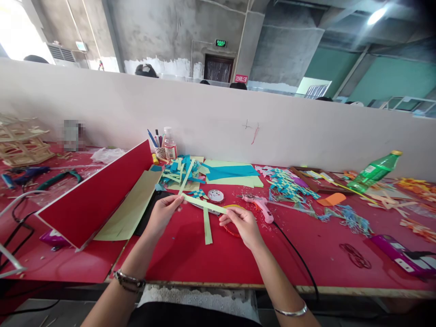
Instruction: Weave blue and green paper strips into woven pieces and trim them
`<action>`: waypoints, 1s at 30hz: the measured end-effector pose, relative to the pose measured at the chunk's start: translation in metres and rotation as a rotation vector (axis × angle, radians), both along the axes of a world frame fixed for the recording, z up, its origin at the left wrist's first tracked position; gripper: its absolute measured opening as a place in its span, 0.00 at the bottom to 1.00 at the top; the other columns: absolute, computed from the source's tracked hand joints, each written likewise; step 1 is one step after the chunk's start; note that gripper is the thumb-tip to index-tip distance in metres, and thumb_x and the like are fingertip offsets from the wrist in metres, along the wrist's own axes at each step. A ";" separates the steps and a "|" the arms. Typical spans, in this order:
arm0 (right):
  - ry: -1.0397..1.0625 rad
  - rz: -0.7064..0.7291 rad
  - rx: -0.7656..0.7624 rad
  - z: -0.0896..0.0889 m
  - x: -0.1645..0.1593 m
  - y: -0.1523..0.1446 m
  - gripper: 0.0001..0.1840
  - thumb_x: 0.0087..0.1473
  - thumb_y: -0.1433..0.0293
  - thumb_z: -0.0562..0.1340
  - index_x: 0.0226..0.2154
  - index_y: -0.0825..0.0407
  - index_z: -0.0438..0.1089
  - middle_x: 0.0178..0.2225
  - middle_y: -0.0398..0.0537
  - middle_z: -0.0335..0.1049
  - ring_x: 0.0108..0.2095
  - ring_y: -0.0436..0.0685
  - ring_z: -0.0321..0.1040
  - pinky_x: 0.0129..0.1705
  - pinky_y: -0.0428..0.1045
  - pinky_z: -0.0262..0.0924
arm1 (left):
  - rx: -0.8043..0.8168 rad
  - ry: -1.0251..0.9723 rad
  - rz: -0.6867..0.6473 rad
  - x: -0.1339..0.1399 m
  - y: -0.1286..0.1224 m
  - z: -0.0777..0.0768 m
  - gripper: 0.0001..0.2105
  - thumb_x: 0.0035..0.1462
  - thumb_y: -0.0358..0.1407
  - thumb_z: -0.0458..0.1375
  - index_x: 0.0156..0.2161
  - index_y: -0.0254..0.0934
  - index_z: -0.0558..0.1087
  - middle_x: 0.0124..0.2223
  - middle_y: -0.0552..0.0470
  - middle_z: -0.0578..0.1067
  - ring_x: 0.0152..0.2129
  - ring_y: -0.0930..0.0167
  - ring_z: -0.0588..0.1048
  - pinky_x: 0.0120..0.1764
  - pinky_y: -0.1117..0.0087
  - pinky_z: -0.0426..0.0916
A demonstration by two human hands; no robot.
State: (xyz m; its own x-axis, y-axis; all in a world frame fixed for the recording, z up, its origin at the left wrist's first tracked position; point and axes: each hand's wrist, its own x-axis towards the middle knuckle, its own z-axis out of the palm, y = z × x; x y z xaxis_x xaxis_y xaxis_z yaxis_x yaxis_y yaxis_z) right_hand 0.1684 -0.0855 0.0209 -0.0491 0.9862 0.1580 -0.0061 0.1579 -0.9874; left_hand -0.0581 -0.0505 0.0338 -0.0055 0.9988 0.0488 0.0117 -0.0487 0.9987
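Observation:
Stretched between my two hands is a pale green paper strip (204,204), held above the red table. My left hand (165,210) pinches its left end; another pale strip (187,176) slants up from those fingers, and I cannot tell whether it is held too. My right hand (242,222) pinches the right end between thumb and fingers. Below hangs or lies a third pale strip (207,227), its upper end hidden behind the held one. Just behind my hands are a round tape roll (215,195) and a heap of blue and green paper strips (184,170).
A pink glue gun (260,205) with a black cord lies right of my hands. A red divider board (98,193) stands at left. Woven paper pieces (289,184), a green bottle (374,172) and a purple power strip (403,256) are at right. A white partition (204,118) rises behind.

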 end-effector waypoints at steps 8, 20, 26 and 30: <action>0.027 -0.044 0.014 -0.005 0.002 0.001 0.15 0.47 0.57 0.58 0.26 0.54 0.67 0.23 0.46 0.72 0.24 0.54 0.71 0.30 0.49 0.65 | -0.019 0.062 0.003 -0.005 0.002 -0.002 0.19 0.44 0.50 0.57 0.31 0.34 0.73 0.18 0.59 0.62 0.12 0.81 0.54 0.15 0.79 0.47; -0.208 -0.095 0.148 -0.006 0.008 -0.011 0.19 0.52 0.58 0.53 0.17 0.52 0.57 0.13 0.35 0.48 0.14 0.44 0.48 0.17 0.42 0.45 | 0.020 0.182 0.003 0.001 -0.004 0.013 0.19 0.43 0.50 0.57 0.30 0.34 0.73 0.18 0.59 0.64 0.13 0.81 0.55 0.16 0.78 0.48; -0.263 0.024 0.116 -0.010 0.012 -0.018 0.15 0.53 0.59 0.51 0.23 0.51 0.61 0.17 0.39 0.60 0.20 0.48 0.59 0.24 0.44 0.55 | 0.051 0.276 -0.055 0.003 -0.009 0.022 0.17 0.46 0.49 0.54 0.28 0.34 0.72 0.18 0.58 0.65 0.13 0.80 0.56 0.17 0.78 0.49; -0.402 0.005 0.267 0.002 0.008 -0.026 0.12 0.48 0.64 0.58 0.36 0.50 0.65 0.36 0.47 0.67 0.36 0.53 0.63 0.40 0.48 0.58 | 0.133 0.441 -0.235 0.012 -0.017 0.031 0.15 0.48 0.44 0.54 0.25 0.33 0.73 0.17 0.56 0.66 0.16 0.78 0.62 0.22 0.78 0.54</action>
